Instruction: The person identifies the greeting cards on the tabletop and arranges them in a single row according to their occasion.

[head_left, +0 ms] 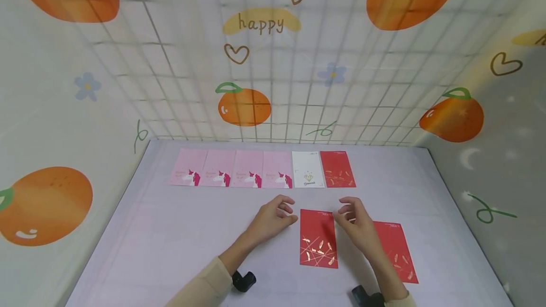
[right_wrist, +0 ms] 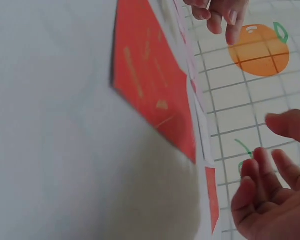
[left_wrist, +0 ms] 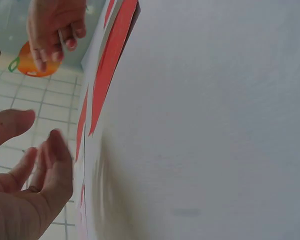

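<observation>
A red card [head_left: 318, 240] with gold line and feather patterns lies flat on the white table, between the two hands. To its left, my left hand [head_left: 269, 219] hovers with loosely bent fingers, holding nothing. My right hand [head_left: 356, 224] is by the card's upper right corner; the right wrist view shows this hand [right_wrist: 270, 200] raised off the table, thumb and fingers apart and nothing between them. A second red card [head_left: 396, 250] lies to the right, partly hidden by the right forearm.
Along the back runs a row: several pink unicorn cards [head_left: 247, 167], a white card [head_left: 307, 167] with a gold diamond, and a red card [head_left: 338, 169]. Behind stands a wire grid under a printed curtain [head_left: 273, 75]. Black wrist devices [head_left: 244, 282] sit beside both forearms.
</observation>
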A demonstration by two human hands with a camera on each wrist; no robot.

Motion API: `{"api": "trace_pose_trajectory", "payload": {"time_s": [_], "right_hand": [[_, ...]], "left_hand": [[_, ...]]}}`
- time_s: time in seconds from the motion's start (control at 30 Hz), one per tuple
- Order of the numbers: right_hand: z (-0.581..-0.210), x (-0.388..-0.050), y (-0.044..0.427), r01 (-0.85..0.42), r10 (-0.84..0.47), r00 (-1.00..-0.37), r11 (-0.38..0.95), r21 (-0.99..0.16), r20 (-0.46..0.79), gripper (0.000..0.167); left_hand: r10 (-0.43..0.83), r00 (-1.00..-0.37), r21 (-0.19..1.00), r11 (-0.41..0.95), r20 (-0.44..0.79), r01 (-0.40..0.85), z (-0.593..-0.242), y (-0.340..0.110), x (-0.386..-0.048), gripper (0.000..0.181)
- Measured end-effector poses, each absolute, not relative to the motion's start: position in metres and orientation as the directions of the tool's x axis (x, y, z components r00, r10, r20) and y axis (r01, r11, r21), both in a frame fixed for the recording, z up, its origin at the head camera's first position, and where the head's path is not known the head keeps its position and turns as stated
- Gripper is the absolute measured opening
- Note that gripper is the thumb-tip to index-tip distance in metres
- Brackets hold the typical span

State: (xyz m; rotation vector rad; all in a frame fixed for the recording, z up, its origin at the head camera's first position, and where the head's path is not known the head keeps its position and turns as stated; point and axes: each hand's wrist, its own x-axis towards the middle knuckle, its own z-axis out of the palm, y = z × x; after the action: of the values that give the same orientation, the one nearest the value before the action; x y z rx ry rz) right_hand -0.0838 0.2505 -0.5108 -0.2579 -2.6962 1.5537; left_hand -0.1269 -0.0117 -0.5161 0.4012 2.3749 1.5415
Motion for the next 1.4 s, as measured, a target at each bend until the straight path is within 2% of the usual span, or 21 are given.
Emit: {"api": "trace_pose_trajectory", "payload": {"time_s": [0.13,0.5,0.87,1.07,1.4], "right_hand": [[-0.520,-0.087,0.253,0.184,0.129,-0.982,0.509,-0.841,-0.137,0.055],[-0.534,-0.095,0.258,0.214,0.089,-0.976,0.550,-0.807,-0.198,0.077],[-0.536,-0.096,0.259,0.178,0.060,-0.982,0.615,-0.768,-0.180,0.075],[-0.535,-0.096,0.258,0.159,0.052,-0.985,0.641,-0.750,-0.165,0.064],[-0.535,-0.096,0.258,0.155,0.054,-0.985,0.681,-0.716,-0.162,0.059]], "left_hand": [[0.408,-0.906,0.906,0.415,-0.111,0.076,-0.521,-0.009,-0.135,0.046],[0.437,-0.886,0.881,0.468,-0.157,0.075,-0.536,0.000,-0.146,0.049],[0.457,-0.873,0.876,0.475,-0.169,0.080,-0.538,0.001,-0.143,0.050],[0.469,-0.866,0.832,0.540,-0.172,0.128,-0.539,0.006,-0.144,0.052],[0.467,-0.866,0.768,0.616,-0.177,0.175,-0.539,0.011,-0.142,0.050]]}}
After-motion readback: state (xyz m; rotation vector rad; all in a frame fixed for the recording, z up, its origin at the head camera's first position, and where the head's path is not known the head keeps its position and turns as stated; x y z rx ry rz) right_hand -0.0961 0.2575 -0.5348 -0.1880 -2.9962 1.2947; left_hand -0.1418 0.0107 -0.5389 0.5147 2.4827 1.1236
